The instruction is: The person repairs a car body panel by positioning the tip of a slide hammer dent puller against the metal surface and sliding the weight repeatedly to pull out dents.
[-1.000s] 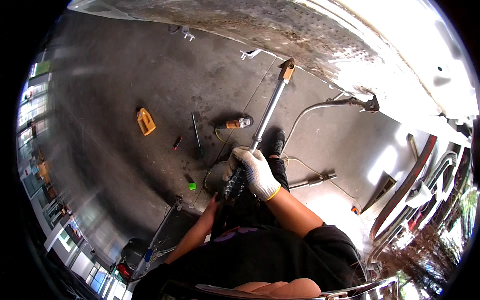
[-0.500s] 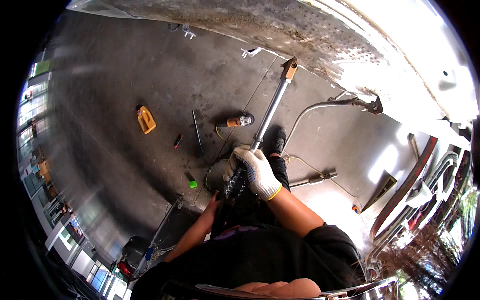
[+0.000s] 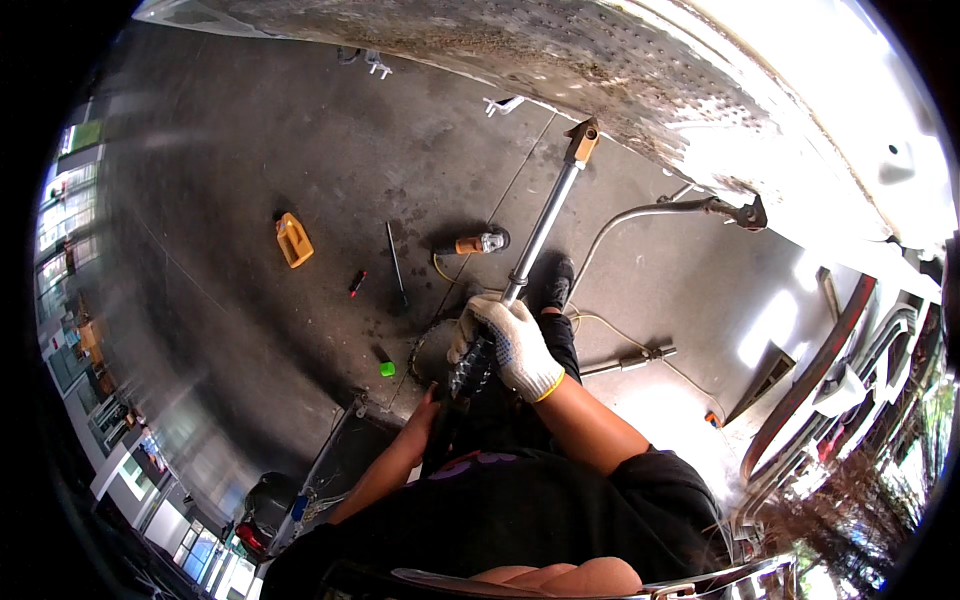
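My right hand (image 3: 520, 350), in a white knit glove with a yellow cuff, is wrapped round the lower part of a long silver pole tool (image 3: 545, 225). The pole slants up and away to a bronze-coloured head (image 3: 582, 146), close to the lower edge of a dirty, rust-marked body panel (image 3: 610, 70); whether they touch, I cannot tell. Below the glove, dark chain-like links (image 3: 470, 372) hang by the tool's black lower end. My left hand (image 3: 428, 405) is bare beside that black end, its fingers mostly hidden.
On the concrete floor lie an orange angle grinder (image 3: 472, 244), a yellow jug (image 3: 294, 240), a thin dark rod (image 3: 396, 262), a small red tool (image 3: 358, 283) and a green item (image 3: 386, 369). A hose (image 3: 620, 218) curves to the panel's right. Body parts (image 3: 815, 370) are stacked at right.
The bronze-coloured head has shifted very slightly to the right and down. My hands keep the same hold and place.
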Demonstrator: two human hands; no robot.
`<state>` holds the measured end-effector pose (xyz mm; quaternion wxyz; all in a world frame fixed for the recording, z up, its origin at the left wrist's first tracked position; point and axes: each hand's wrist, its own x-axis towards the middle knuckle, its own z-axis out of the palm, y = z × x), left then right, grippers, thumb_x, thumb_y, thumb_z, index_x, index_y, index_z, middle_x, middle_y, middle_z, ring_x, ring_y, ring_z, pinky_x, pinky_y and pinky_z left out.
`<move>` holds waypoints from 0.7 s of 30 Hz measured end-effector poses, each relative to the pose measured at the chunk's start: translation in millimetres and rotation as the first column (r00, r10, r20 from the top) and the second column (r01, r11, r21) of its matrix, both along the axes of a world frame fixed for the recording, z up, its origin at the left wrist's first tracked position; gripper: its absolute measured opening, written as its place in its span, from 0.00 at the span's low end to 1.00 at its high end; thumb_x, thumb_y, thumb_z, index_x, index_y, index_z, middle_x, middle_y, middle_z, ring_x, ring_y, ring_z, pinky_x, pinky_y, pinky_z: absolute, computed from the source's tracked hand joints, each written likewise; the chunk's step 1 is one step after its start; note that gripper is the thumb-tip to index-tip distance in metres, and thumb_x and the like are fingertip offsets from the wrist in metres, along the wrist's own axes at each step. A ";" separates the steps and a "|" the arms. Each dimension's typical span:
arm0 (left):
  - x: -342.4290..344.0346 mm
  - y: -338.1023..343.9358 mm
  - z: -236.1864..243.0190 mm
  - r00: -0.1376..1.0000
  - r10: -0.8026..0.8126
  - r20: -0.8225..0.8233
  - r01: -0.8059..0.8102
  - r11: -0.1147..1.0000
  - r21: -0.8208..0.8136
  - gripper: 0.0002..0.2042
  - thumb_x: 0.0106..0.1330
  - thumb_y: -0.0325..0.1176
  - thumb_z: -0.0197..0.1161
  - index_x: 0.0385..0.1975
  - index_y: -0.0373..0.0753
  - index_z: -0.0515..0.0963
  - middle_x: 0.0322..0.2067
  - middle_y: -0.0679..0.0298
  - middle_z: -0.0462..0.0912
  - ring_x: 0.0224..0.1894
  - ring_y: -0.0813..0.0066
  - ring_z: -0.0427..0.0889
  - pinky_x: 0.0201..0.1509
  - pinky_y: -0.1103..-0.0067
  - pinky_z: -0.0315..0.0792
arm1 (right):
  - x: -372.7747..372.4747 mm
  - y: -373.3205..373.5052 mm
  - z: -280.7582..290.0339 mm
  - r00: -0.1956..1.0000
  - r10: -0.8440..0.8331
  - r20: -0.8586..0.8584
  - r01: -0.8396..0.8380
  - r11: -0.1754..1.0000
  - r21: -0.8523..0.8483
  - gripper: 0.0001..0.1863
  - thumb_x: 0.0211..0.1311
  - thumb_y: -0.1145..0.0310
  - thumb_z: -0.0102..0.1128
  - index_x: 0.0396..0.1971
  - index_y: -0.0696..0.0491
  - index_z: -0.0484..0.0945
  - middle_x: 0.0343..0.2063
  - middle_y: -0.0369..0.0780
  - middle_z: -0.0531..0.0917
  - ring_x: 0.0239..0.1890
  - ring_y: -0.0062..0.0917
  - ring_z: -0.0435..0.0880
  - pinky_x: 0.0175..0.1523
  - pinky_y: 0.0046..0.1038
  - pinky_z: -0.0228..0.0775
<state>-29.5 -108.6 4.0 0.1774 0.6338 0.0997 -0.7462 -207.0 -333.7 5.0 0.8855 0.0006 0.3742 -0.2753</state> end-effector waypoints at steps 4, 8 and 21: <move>1.0 -1.4 -0.2 1.000 0.010 0.009 -0.010 1.000 -0.001 0.38 0.78 0.47 0.49 0.86 0.56 0.45 0.49 0.58 0.82 0.35 0.66 0.83 0.28 0.68 0.81 | 1.3 -0.8 3.1 0.999 -0.027 -0.020 0.027 0.999 0.031 0.11 0.79 0.68 0.57 0.34 0.58 0.76 0.24 0.44 0.78 0.26 0.39 0.81 0.36 0.44 0.79; 3.4 -4.0 2.0 1.000 -0.012 0.018 0.011 0.998 0.058 0.38 0.79 0.47 0.51 0.86 0.56 0.45 0.49 0.58 0.82 0.35 0.67 0.83 0.29 0.71 0.81 | 3.1 0.2 0.3 0.999 -0.036 0.021 0.036 0.999 0.012 0.13 0.79 0.67 0.56 0.33 0.58 0.76 0.23 0.44 0.78 0.26 0.39 0.81 0.36 0.45 0.79; 4.6 23.9 -52.8 0.993 0.114 -0.007 -0.114 0.987 -0.110 0.40 0.69 0.54 0.62 0.80 0.50 0.58 0.47 0.60 0.85 0.38 0.66 0.86 0.30 0.66 0.81 | 2.5 6.8 -15.0 0.997 0.056 -0.044 -0.064 0.977 -0.204 0.16 0.81 0.62 0.58 0.31 0.56 0.75 0.24 0.42 0.80 0.27 0.34 0.83 0.38 0.38 0.79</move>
